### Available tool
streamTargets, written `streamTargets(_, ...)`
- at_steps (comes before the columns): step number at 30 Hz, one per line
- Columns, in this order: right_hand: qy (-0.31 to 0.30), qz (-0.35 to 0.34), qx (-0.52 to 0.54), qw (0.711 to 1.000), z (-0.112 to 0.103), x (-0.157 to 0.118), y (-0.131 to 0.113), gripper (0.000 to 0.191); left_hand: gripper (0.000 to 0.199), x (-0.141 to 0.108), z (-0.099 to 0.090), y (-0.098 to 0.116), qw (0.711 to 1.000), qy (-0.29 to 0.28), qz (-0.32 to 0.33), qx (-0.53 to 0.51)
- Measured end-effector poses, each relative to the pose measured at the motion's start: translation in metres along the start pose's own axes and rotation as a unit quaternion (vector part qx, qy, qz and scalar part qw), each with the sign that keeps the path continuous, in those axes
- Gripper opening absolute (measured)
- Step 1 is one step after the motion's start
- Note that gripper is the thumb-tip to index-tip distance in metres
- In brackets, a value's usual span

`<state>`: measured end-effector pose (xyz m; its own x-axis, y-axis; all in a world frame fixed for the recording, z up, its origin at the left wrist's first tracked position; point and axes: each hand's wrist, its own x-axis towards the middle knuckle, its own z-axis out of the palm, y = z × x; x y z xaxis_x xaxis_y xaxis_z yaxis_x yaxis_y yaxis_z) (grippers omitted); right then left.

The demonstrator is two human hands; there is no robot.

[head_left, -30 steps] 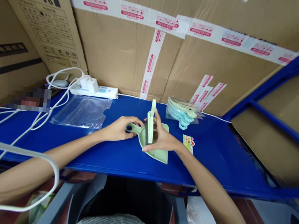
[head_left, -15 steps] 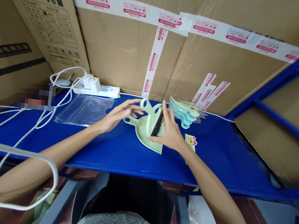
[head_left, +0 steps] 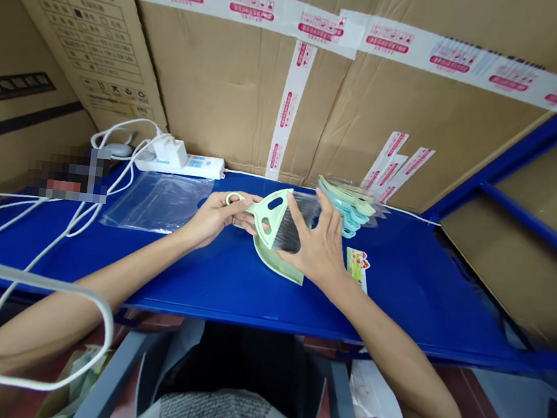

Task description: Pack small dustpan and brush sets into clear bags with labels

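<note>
A light green hand brush [head_left: 268, 218] with dark bristles is held up above the blue tabletop, its handle to the left. My left hand [head_left: 214, 218] has its fingers closed on the looped handle. Across the bristle end, my right hand [head_left: 322, 244] spans the brush, thumb at the lower corner and index finger at the upper one. Its other fingers are spread behind the bristles. Beneath the brush lies a matching green dustpan [head_left: 277, 262], mostly covered by the brush and hands.
Wrapped green and blue dustpan sets [head_left: 349, 207] are stacked at the back. A colourful card [head_left: 357, 268] lies right of my right hand. A clear plastic bag [head_left: 158, 202], a white power strip [head_left: 205, 166] and looping white cables [head_left: 75, 229] are left. Cardboard [head_left: 222, 82] stands behind.
The brush has turned so its bristles face right and its flat side shows. My left hand, open beside it before, is now closed on the handle.
</note>
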<state>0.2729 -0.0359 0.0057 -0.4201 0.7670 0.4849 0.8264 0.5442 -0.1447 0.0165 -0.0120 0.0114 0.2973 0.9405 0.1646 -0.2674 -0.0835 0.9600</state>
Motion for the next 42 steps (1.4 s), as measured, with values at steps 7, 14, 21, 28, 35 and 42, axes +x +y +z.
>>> streamTargets(7,-0.013,-0.088,0.022,0.996,-0.002,0.003,-0.005,0.136,0.050,0.000,0.000,-0.003,1.000,0.011,-0.008,0.001)
streamTargets(14,-0.025,-0.091,0.014,0.995,0.003,0.002,-0.003,0.136,0.051,-0.003,0.006,-0.007,1.000,-0.009,-0.016,0.003)
streamTargets(21,-0.045,-0.059,0.033,0.997,0.001,0.002,-0.002,0.141,0.052,-0.001,0.007,-0.002,0.999,0.011,-0.033,0.009)
streamTargets(28,-0.092,-0.034,0.049,0.994,0.006,0.002,0.001,0.137,0.054,0.007,-0.012,-0.007,0.988,0.067,0.009,0.142)
streamTargets(35,-0.183,0.014,0.108,0.977,0.020,0.003,0.011,0.094,0.028,0.020,-0.038,-0.025,0.886,0.106,0.103,0.439)
streamTargets(42,-0.190,-0.015,0.142,0.971,0.021,0.003,0.019,0.082,0.039,0.021,-0.046,-0.029,0.945,0.044,-0.062,0.319)
